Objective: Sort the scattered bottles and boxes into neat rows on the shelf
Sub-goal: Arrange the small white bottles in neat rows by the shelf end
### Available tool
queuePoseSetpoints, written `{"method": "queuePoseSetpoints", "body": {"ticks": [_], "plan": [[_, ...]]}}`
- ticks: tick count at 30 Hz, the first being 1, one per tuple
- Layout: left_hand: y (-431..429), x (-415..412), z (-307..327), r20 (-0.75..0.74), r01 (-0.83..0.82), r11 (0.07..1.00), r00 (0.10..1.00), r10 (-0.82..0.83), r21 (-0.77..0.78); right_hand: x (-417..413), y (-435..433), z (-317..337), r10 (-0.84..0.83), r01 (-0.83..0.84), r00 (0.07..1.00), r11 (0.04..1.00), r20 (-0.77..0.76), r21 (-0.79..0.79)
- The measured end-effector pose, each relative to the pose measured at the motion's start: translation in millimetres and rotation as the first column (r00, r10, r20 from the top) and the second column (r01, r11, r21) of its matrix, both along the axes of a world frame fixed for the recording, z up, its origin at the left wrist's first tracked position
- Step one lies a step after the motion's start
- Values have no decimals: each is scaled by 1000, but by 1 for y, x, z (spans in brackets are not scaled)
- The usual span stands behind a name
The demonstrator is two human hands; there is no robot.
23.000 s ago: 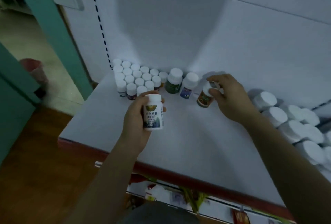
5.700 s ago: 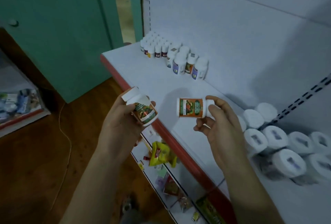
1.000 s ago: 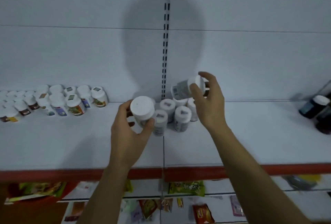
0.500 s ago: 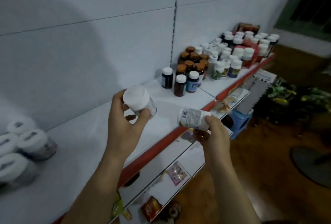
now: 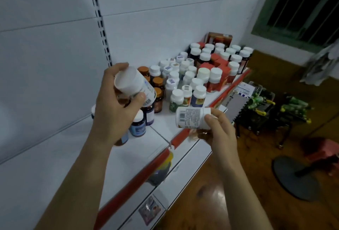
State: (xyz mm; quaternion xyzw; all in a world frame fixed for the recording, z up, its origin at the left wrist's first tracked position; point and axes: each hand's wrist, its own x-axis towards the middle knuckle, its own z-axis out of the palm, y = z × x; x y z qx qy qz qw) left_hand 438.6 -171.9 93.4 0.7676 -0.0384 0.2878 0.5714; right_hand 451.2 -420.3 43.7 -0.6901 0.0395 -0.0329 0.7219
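Hands are up in front of the shelf (image 5: 156, 131), each curled round one bottle. Our left hand (image 5: 117, 108) is over the shelf's white board. Its fingers wrap behind the tilted bottle (image 5: 131, 82) and its thumb presses on the label low on the body. The white cap faces us and the base points down toward the shelf. Our right hand (image 5: 220, 132) hangs just past the shelf's red front edge (image 5: 135, 180), thumb on top and fingers beneath. It pinches the sideways bottle (image 5: 190, 117) by its capped end, so the body lies level with its base toward the left hand. The two bottles are apart, and neither touches the shelf.

On the tilted bottle we see a small barcode beside the thumb. On the sideways bottle we see a barcode at the base end and a block of fine print, too small to read. We can make out no brand on either.

Toward the far end of the shelf, white-capped bottles (image 5: 185, 81) stand packed together, with red boxes (image 5: 220, 64) among them. Amber bottles (image 5: 158, 82) with brown caps stand nearer the shelf's back panel. Under the left hand, dark bottles (image 5: 138, 125) with blue labels stand on the shelf.
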Motion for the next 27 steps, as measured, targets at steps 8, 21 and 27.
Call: {"method": "queuePoseSetpoints", "body": {"ticks": [8,21,27], "plan": [[-23,55,-18,-89,-168,984,981,173,56,109,-42,-5,92,-92,996,996,13,-8],[20,-16,-20,-140,-884,459,445,884,92,187,91,59,756,-742,620,652,208,-157],[58,-69,-57,-305,-922,331,263,916,201,144,210,54,933,-719,273,360,235,-594]]}}
